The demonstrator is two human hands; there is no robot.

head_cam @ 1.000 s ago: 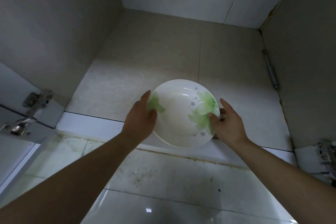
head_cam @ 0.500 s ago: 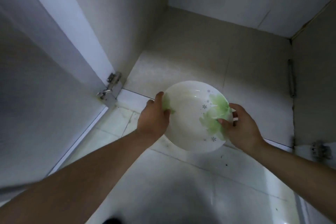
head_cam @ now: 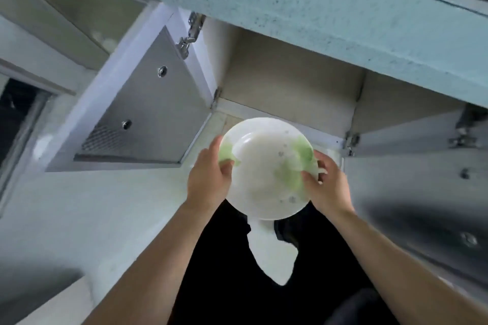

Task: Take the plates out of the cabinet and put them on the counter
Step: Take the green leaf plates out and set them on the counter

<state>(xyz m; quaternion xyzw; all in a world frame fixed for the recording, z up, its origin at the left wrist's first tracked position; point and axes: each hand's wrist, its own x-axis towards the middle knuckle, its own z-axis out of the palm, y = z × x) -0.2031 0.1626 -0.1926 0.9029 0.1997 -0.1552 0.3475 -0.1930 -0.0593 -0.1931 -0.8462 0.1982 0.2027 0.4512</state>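
The left hand grips the left edge of a white plate with green leaves. The right hand grips the right edge. The plate is up in the air, outside the open cabinet, below the bench.

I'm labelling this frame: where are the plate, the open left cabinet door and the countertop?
plate (head_cam: pixel 264 169), head view, on its white centre.
left cabinet door (head_cam: pixel 148 113), head view, on its grey inner panel.
countertop (head_cam: pixel 317 8), head view, on its speckled front edge.
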